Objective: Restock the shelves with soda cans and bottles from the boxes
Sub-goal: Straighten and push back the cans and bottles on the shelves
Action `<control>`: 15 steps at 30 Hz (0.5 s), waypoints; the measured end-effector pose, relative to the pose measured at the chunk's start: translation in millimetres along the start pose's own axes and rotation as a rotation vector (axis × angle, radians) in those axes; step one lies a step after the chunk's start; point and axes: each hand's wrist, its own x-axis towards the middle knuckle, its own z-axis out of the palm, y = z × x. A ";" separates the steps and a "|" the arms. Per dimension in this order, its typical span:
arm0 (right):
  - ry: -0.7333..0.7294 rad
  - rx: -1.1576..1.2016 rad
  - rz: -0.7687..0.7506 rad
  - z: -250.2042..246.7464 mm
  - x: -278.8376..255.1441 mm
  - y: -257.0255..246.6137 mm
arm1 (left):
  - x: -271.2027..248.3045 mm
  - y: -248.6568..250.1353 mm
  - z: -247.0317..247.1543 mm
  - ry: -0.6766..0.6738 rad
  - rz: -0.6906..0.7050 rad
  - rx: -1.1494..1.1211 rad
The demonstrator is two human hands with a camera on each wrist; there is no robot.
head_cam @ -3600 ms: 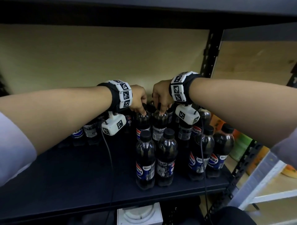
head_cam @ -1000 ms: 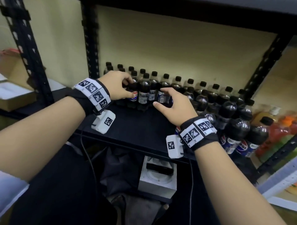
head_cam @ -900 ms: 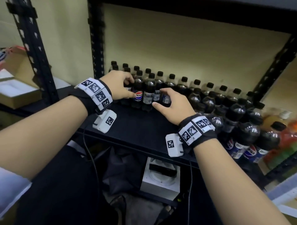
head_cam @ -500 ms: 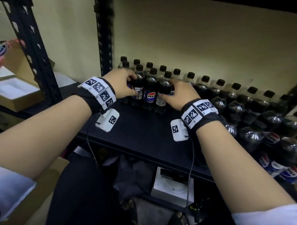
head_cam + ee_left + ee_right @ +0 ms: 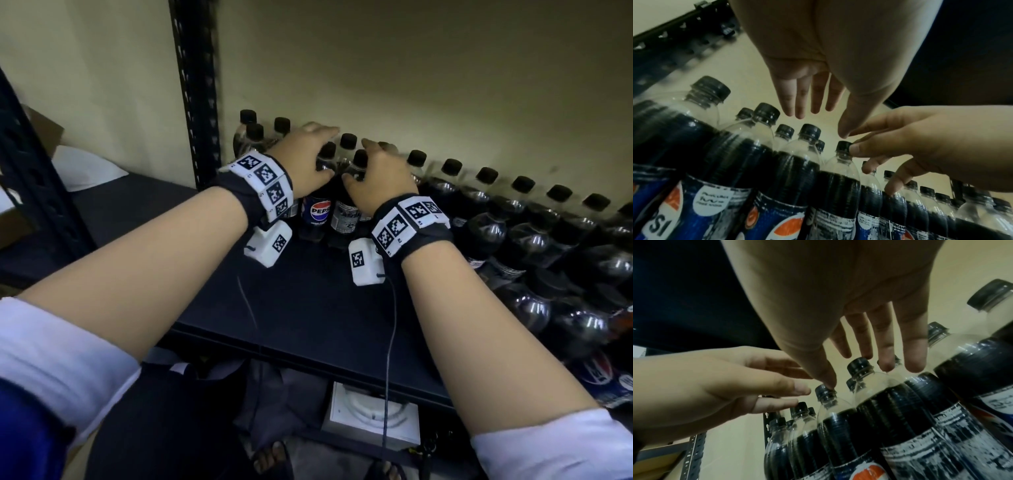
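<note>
A person is tidying cola bottles (image 5: 317,209) at the far left of a dark shelf (image 5: 308,308), close against the wall, as restocking seems to be nearing its finish. The left hand (image 5: 305,161) is hovering over the caps with its fingers (image 5: 797,100) straight and spread, holding nothing. The right hand (image 5: 380,178) is also loose and apart, its thumb tip touching the cap (image 5: 843,146) of one front bottle while the other fingers are reaching behind the necks. A long row of the same bottles is running rightward along the wall, with a denser cluster at the near right. Done well, this step likely means nudging the bottles by their shoulders rather than their caps, since tall, narrow bottles standing in contact could topple in a chain; pressing both hands inward together should be closing gaps and squaring the rows, labels facing out.
</note>
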 end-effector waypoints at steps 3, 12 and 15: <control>0.000 -0.008 0.006 4.8 5.2 2.5 | 7.2 -1.9 12.0 -0.048 -0.009 0.002; 0.033 0.053 0.000 12.3 2.6 16.2 | -3.1 -10.4 25.1 0.134 0.033 -0.064; 0.046 0.096 -0.016 14.4 -3.3 20.7 | -16.2 -13.7 27.0 0.172 0.041 -0.124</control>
